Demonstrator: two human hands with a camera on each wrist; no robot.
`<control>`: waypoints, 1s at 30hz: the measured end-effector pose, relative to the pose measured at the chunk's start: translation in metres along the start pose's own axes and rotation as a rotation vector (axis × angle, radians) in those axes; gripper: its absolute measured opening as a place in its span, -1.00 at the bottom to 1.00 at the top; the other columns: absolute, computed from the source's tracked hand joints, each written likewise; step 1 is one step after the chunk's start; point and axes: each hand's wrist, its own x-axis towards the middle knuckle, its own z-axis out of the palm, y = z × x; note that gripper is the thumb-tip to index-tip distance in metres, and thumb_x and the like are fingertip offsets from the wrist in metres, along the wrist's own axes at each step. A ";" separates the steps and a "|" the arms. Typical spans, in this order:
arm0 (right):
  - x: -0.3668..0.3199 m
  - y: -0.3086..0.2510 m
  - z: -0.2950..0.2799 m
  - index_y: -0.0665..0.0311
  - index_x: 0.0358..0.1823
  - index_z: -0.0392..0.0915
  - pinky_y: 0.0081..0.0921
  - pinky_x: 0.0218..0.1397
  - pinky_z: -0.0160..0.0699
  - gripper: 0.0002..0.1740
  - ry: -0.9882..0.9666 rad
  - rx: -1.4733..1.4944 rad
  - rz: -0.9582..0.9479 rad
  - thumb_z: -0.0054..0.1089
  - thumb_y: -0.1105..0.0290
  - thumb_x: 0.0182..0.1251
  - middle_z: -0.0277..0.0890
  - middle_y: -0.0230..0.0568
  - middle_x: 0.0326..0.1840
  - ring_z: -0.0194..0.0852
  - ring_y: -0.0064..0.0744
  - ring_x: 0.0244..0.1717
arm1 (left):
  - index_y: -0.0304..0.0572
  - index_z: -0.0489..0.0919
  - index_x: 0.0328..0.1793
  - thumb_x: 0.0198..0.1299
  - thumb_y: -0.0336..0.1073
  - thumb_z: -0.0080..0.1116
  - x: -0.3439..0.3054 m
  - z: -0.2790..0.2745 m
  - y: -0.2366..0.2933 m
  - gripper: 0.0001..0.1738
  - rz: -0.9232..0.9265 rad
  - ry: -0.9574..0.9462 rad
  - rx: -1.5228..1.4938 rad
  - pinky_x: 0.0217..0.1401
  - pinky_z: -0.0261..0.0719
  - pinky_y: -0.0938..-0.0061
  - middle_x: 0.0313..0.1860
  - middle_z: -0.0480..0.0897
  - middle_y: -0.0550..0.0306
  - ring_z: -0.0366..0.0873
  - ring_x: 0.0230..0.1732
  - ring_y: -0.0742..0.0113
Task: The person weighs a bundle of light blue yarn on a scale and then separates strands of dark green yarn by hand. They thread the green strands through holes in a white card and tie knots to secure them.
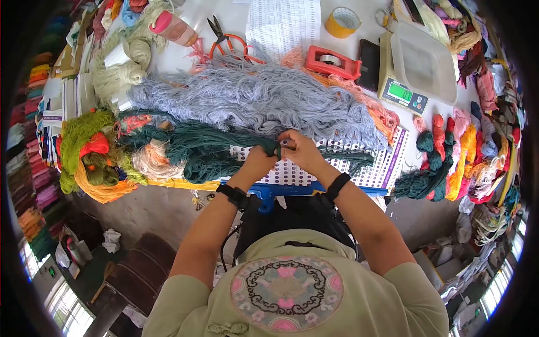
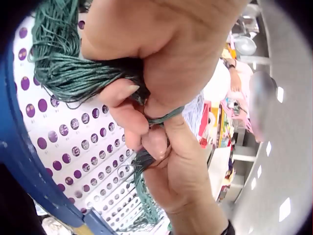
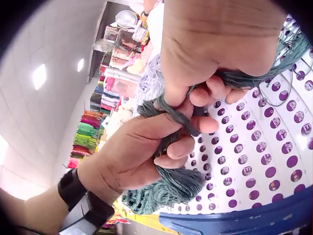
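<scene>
A dark green skein of thread (image 1: 208,137) lies across the near edge of the table. My left hand (image 1: 259,163) grips it near its right end, fingers curled round the bundle. Close against it, my right hand (image 1: 303,151) holds the thin continuing part of the same green thread. In the right wrist view a green band of strands (image 3: 178,117) wraps across the left thumb, between the two hands. Loose green tail threads (image 1: 353,161) trail off to the right. Beneath the hands is a white sheet with purple dots (image 2: 85,144).
Behind the hands spreads a big grey-blue yarn heap (image 1: 252,95). Farther back are orange-handled scissors (image 1: 222,39), a red tape dispenser (image 1: 333,63), a phone (image 1: 369,64) and a scale (image 1: 401,92). Coloured skeins (image 1: 469,157) line the right side; a blue edge bar (image 1: 314,190) runs along the front.
</scene>
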 end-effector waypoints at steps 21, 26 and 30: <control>0.002 0.000 0.024 0.18 -0.26 0.41 -0.21 -0.25 0.46 -0.71 0.212 -0.467 -0.052 0.34 0.32 0.08 0.58 -0.14 -0.40 0.59 -0.07 -0.31 | -0.33 0.59 -0.09 0.40 0.08 -0.08 -0.179 -0.184 0.075 -0.47 0.033 0.725 -0.003 -0.63 0.13 0.71 -0.48 0.61 0.19 0.33 -0.63 0.62; -0.027 -0.070 0.052 0.26 -0.19 0.51 -0.51 -0.24 0.49 -0.78 0.183 0.130 -0.231 0.31 0.39 0.18 0.56 -0.34 -0.36 0.52 -0.50 -0.34 | -0.42 0.49 0.15 0.36 0.19 -0.12 -0.180 -0.081 0.100 -0.30 0.443 0.196 -0.508 0.00 0.55 0.42 0.13 0.58 -0.10 0.60 0.02 0.27; -0.116 -0.201 0.063 0.27 -0.14 0.56 -0.64 -0.23 0.45 -0.83 -0.029 0.486 -0.245 0.25 0.48 0.24 0.55 -0.43 -0.24 0.44 -0.67 -0.31 | -0.41 0.40 0.24 0.36 0.09 -0.04 -0.206 -0.048 0.120 -0.36 0.531 -0.032 -0.872 0.27 0.43 0.32 0.29 0.45 -0.12 0.41 0.30 0.18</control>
